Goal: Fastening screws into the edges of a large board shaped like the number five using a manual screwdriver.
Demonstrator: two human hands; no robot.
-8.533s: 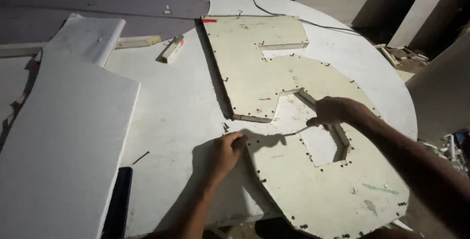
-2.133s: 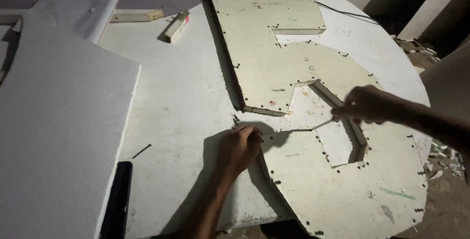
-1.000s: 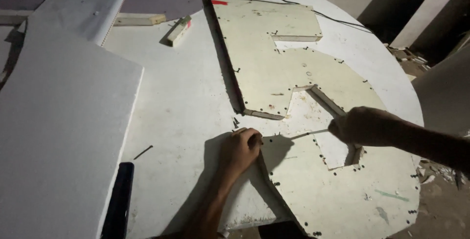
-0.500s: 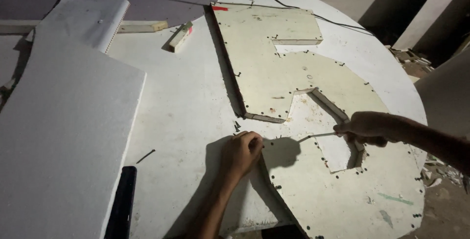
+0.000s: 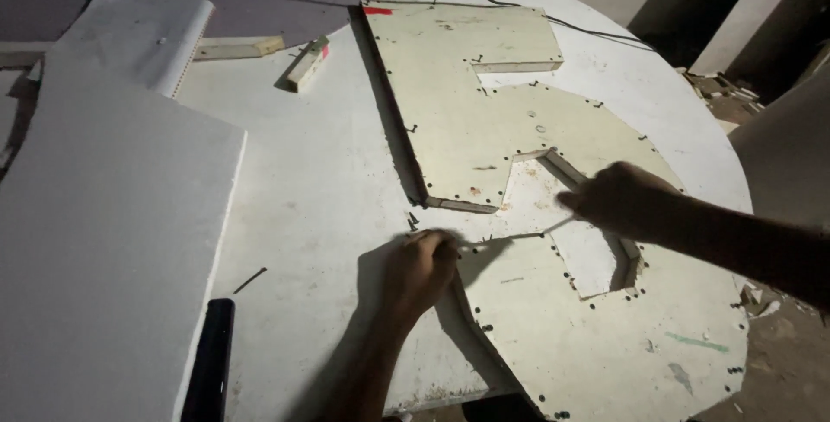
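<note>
You are in a carpentry workshop, or a rough building site used as one. You stand at a big round white table (image 5: pixel 328 171) with a cut plywood template (image 5: pixel 484 128) on it, its edges dotted with small nails. White boards (image 5: pixel 104 240) lie stacked beside it, with wood offcuts (image 5: pixel 307 63) near them. A cable (image 5: pixel 553 20) trails over the far edge. Rubble (image 5: pixel 713 85) lies on the bare floor, and light is dim.
</note>
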